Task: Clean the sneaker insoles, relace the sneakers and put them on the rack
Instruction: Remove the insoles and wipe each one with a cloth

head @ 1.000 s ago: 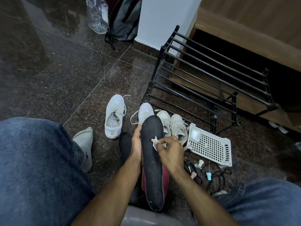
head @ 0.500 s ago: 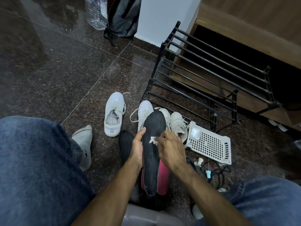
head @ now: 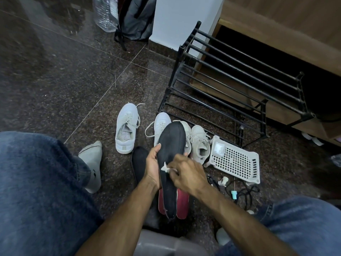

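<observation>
Holding the black insole (head: 172, 145) up off the floor, we cradle its edge in the left hand (head: 152, 164), thumb on the near rim and fingers curled behind, so the top face tilts toward us and takes pressure without bending away. Our right hand (head: 186, 174) pinches a small white wipe (head: 164, 168) between curled fingertips and presses it against the middle of the insole, which we judge to be the scrubbing step of the cleaning. A second dark insole (head: 138, 163) lies on the floor just beside the left hand, and red insoles (head: 182, 202) show beneath the held one, apparently waiting their turn. The white sneakers (head: 126, 129) stand together on the floor just before the black rack (head: 230, 85), close for relacing and shelving; the rack bears none of them yet. A white basket (head: 238, 163) lies on the floor near the right hand.
</observation>
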A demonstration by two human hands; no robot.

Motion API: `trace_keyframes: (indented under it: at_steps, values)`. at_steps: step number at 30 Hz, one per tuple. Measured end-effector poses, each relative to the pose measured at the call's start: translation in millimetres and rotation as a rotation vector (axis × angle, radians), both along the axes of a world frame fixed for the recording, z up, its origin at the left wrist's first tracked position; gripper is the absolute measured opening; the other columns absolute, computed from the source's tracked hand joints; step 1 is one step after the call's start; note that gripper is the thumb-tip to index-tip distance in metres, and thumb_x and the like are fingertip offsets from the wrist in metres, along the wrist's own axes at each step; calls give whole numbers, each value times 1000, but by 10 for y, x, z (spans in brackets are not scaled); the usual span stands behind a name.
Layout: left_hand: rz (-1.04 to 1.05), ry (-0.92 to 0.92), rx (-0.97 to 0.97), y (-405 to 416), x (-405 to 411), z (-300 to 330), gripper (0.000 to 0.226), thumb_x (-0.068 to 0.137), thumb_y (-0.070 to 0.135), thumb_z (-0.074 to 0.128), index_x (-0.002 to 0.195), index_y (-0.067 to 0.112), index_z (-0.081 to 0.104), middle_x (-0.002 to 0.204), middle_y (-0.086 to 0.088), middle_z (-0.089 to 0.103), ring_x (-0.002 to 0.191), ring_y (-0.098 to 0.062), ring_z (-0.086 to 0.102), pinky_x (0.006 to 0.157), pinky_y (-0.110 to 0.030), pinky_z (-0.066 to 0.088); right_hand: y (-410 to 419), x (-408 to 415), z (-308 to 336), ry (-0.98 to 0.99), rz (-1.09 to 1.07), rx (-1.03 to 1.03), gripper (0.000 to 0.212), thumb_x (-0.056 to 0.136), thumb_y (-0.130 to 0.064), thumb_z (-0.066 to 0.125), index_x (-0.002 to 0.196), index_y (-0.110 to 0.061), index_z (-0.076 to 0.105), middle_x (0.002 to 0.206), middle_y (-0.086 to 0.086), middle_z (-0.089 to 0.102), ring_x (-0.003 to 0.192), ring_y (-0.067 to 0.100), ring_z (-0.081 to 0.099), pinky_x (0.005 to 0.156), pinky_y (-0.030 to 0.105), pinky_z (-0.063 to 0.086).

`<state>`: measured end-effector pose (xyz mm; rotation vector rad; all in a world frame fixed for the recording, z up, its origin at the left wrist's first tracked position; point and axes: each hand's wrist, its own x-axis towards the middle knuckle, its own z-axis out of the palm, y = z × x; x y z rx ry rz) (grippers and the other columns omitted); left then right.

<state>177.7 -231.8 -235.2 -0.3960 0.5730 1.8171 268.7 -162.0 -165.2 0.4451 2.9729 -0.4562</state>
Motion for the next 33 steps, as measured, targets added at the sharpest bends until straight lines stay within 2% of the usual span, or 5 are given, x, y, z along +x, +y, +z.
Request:
trace_keyframes:
  at_steps: [6,14,19,28,33]
  values:
    - [-57,47,3,16,120,122,48,88,36,48,119,2,62,106,-19,67,86,-33,65,76,-42,56,482,-325,12,73,-309,123,24,92,-27,52,108,-22,70,111,-2,61,97,26,62,83,35,47]
    - [-48,54,1,-13,23,-27,56,90,42,44,114,-4,66,109,-28,67,92,-35,69,82,-39,57,-23,55,8,15,41,6,23,91,-22,51,100,-18,71,97,-1,58,87,23,62,71,39,52]
    - [-51,52,12,46,137,48,45,87,38,47,105,3,68,95,-18,71,78,-32,68,71,-39,57,409,-278,6,65,-231,116,25,93,-24,51,108,-22,70,109,-2,60,94,26,63,79,36,48]
    - [-24,66,-74,13,1,-98,56,83,41,56,116,-2,67,117,-28,64,108,-38,62,104,-45,45,-20,89,-26,13,39,-53,23,88,-24,51,95,-20,72,93,-5,58,80,23,62,69,41,52]
    - [-41,63,-63,67,107,-27,44,88,38,48,103,3,69,92,-18,70,75,-30,68,72,-36,56,359,-228,24,17,-149,148,24,93,-25,48,103,-19,69,107,0,58,90,30,64,81,42,50]
